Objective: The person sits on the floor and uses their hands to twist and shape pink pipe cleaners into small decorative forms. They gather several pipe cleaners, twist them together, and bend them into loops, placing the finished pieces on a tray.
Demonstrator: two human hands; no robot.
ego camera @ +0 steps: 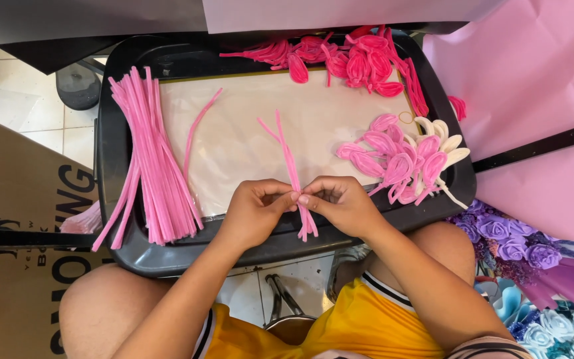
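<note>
- Left hand (255, 207) & right hand (340, 203) meeting fingertip to fingertip over near edge of black tray (117, 219), which rests across both knees.
- Both pinching same small bunch of pink pipe cleaners (289, 158): thumb & forefinger of each closed on stems at approx mid-length, other fingers curled in.
- Upper ends of bunch fanning up & away over pale tray liner (247, 139); lower ends hanging below fingers, crossing tray's front rim.
- Big bundle of straight pink pipe cleaners (154, 173) lying along left side of tray, ends splaying over rim at bottom left.
- One single loose pink stem (199, 126) lying slanted on liner, just right of bundle, apart from hands.
- Heap of dark pink petal loops (353, 60) at far edge of tray, top centre-right.
- Cluster of lighter pink petal loops (393, 163) at right of tray, close to right hand, not touching it; few white petal loops (450, 143) at cluster's right edge.
- Pink paper sheet (533, 86) outside tray to right; purple fabric roses (503, 233) & pale blue roses (559, 326) lower right.
- Cardboard box (14, 193) to left on floor side.
- Yellow shirt (340, 332) at bottom of view.
</note>
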